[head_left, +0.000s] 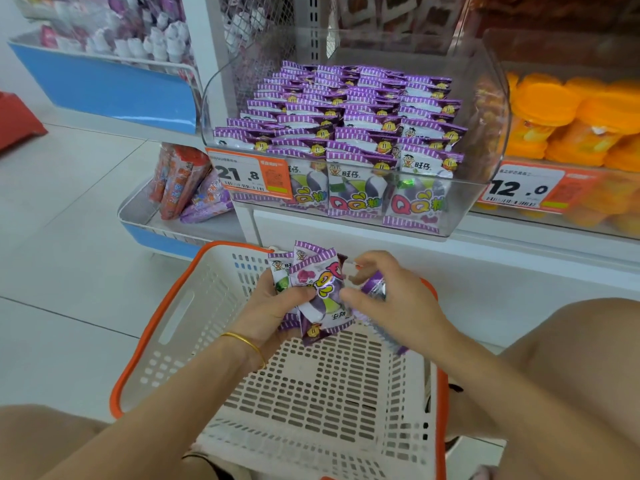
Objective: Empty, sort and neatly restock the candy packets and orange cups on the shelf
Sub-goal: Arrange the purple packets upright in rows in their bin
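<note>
A clear plastic shelf bin (485,192) with rounded corners serves as the landmark. Inside it, purple-and-white foil candy packets (346,119) stand in overlapping rows from the bin's front wall to its back, and the rows look nearly full and fairly even. An orange price label reading 21.8 (247,176) is fixed at the bin's front left corner. Just to the right of the bin, glossy orange plastic cups (571,116) are stacked in a neighbouring clear compartment.

Below and in front of the bin, a white perforated plastic basket with an orange rim (152,323) sits low between the person's knees. No packets show on the part of its floor that is in view. Over the basket, the left hand (277,306), with a thin gold bangle at the wrist, grips a fanned handful of the same packets (322,289), its thumb pressed across the front one. The right hand (391,299) is curled round one more purple packet (375,289) at the handful's right edge, and its thumb touches the bundle.

The step in hand appears to be restocking the candy, with what are likely the last packets being gathered and faced one way. One packet in the handful reads upside down. The next move probably calls for turning it, squaring the edges, then raising the bundle to the bin and slotting it upright into a gap among the rows without toppling them. The cups seem a later matter.
</note>
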Action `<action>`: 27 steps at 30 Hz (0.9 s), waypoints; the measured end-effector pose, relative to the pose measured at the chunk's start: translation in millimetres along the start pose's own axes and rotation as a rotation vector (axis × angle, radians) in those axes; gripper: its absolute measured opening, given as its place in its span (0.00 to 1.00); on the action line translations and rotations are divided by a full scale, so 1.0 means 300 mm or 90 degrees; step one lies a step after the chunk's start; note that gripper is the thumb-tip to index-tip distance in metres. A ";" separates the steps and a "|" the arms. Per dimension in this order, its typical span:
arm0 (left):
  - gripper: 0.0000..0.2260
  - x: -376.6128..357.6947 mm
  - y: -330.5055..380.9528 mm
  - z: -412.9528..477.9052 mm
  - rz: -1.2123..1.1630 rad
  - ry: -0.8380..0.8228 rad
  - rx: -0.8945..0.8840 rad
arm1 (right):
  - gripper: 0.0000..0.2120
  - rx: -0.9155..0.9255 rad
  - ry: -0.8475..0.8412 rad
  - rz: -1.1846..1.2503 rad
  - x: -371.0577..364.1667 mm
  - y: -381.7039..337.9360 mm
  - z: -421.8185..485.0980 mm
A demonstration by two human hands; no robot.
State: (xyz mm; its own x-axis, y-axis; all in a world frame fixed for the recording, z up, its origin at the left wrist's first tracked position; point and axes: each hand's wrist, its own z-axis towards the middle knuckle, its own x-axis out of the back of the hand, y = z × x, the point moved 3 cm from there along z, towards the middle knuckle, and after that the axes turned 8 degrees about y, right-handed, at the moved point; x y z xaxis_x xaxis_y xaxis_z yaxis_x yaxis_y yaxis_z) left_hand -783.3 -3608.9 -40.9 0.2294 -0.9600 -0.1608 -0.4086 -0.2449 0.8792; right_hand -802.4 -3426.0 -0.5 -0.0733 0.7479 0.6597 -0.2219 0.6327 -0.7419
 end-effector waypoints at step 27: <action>0.08 -0.015 -0.005 -0.013 -0.083 0.046 -0.050 | 0.05 -0.476 0.034 0.604 -0.051 0.060 0.004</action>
State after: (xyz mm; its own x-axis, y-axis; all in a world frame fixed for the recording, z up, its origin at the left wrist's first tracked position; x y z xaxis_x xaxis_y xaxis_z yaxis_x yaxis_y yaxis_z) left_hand -780.3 -3603.7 -39.7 0.3400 -0.9078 -0.2456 -0.3020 -0.3527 0.8857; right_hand -806.3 -3426.4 -23.9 0.1421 0.9738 -0.1776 0.5173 -0.2261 -0.8254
